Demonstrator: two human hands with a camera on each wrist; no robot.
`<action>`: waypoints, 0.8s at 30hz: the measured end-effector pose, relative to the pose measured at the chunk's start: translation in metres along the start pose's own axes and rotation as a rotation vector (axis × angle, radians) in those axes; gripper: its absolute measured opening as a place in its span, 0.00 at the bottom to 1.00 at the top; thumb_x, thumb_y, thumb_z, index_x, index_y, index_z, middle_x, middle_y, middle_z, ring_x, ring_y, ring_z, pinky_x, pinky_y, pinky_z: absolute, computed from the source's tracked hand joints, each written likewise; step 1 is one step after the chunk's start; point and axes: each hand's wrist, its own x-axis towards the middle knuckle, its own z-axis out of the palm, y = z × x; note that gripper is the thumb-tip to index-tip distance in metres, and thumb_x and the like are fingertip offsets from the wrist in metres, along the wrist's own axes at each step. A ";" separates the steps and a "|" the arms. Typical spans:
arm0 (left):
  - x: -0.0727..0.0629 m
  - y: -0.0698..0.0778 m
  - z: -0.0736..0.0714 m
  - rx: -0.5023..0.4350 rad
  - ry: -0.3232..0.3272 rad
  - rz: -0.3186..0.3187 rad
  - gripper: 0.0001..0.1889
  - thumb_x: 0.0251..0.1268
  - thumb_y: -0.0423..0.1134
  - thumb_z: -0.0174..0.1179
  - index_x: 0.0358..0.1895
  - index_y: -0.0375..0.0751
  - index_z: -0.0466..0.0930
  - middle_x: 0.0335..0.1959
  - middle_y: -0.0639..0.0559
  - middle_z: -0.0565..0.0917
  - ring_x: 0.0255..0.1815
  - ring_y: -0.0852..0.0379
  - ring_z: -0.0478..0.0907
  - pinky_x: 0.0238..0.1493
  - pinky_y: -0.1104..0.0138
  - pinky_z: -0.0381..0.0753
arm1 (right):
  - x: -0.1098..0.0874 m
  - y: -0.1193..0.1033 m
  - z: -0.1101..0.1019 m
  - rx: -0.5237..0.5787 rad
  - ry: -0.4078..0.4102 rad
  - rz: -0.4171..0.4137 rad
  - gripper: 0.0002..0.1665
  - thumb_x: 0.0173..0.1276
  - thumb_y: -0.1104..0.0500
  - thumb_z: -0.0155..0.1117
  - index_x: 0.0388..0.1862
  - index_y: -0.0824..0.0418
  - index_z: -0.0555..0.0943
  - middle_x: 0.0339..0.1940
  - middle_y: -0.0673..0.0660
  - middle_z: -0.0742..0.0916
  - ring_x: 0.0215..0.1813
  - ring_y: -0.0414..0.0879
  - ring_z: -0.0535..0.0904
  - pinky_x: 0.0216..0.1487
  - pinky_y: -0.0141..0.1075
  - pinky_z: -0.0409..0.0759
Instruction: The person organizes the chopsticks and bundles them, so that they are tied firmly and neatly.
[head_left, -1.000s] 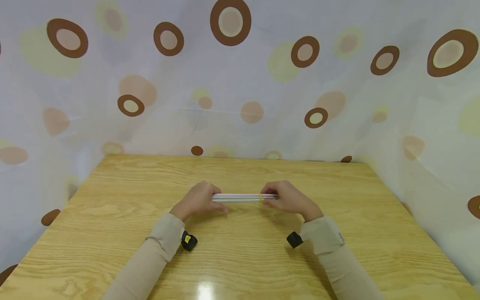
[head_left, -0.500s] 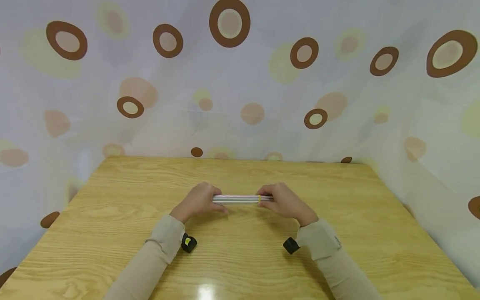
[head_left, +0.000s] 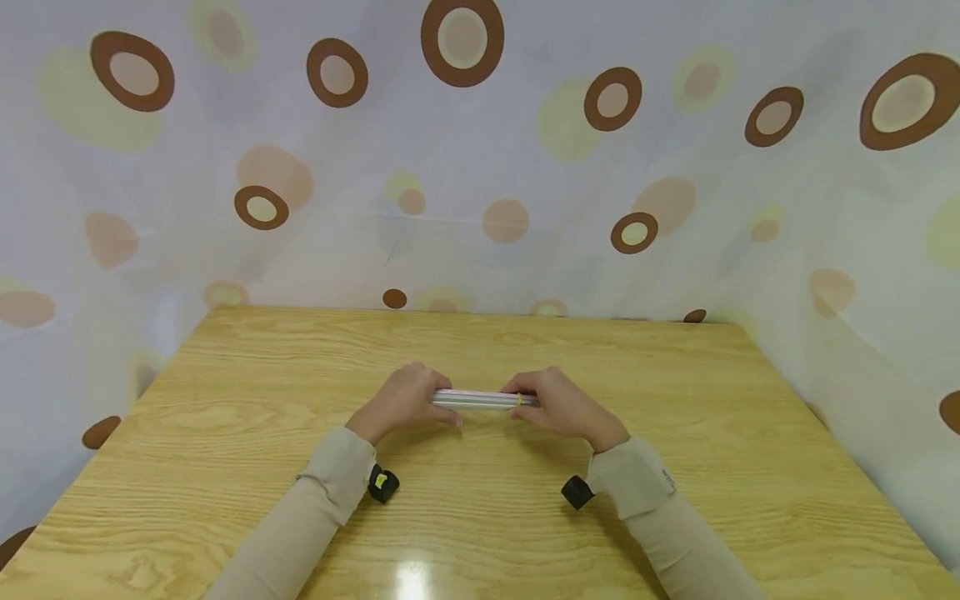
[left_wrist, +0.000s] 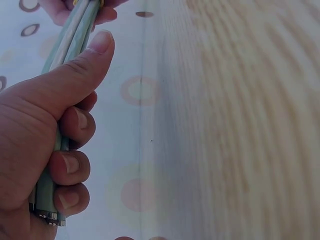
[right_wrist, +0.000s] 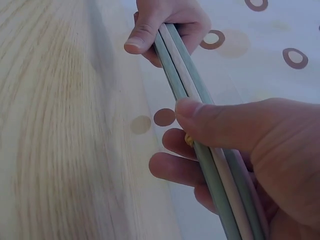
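A bundle of slim pencils (head_left: 472, 399) in pale green and pink is held level above the table, spanning both hands. My left hand (head_left: 405, 404) grips one end, its fingers curled round the bundle and its thumb laid along it; dark, silvery pencil ends (left_wrist: 47, 215) stick out below that palm in the left wrist view. Toward the other end, my right hand (head_left: 566, 406) holds the bundle between thumb and curled fingers. A yellow rubber band (right_wrist: 189, 140) circles the pencils at the right fingertips, partly covered by the thumb in the right wrist view.
The wood-grain table (head_left: 480, 517) spreads beneath both forearms. A pale curtain with brown and beige circles (head_left: 502, 221) closes off the back and sides. A small black wrist camera (head_left: 383, 483) sits at the left cuff, another black camera (head_left: 577, 492) at the right.
My right hand has shifted left along the bundle, its fingertips now reaching past the rubber band. The left hand has edged slightly right, so the gap between the hands is narrower.
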 end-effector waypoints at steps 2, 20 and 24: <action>-0.001 0.001 -0.001 -0.004 0.001 -0.003 0.17 0.44 0.54 0.74 0.25 0.45 0.84 0.19 0.60 0.80 0.19 0.66 0.67 0.25 0.72 0.68 | -0.001 0.001 -0.002 0.002 -0.010 0.008 0.16 0.62 0.62 0.69 0.48 0.65 0.81 0.40 0.57 0.87 0.35 0.42 0.82 0.37 0.33 0.80; -0.001 -0.012 -0.001 -0.031 0.038 0.004 0.17 0.45 0.55 0.74 0.22 0.46 0.81 0.16 0.61 0.78 0.18 0.66 0.63 0.23 0.74 0.63 | -0.009 0.017 -0.018 0.093 -0.007 0.091 0.09 0.67 0.55 0.65 0.42 0.58 0.83 0.32 0.52 0.87 0.30 0.45 0.83 0.34 0.32 0.79; -0.001 -0.009 -0.003 -0.028 0.032 0.000 0.17 0.46 0.55 0.73 0.23 0.46 0.82 0.17 0.61 0.78 0.18 0.66 0.63 0.23 0.74 0.63 | -0.009 0.012 -0.019 0.049 0.009 0.062 0.07 0.68 0.56 0.64 0.41 0.57 0.83 0.31 0.52 0.87 0.28 0.43 0.80 0.33 0.32 0.78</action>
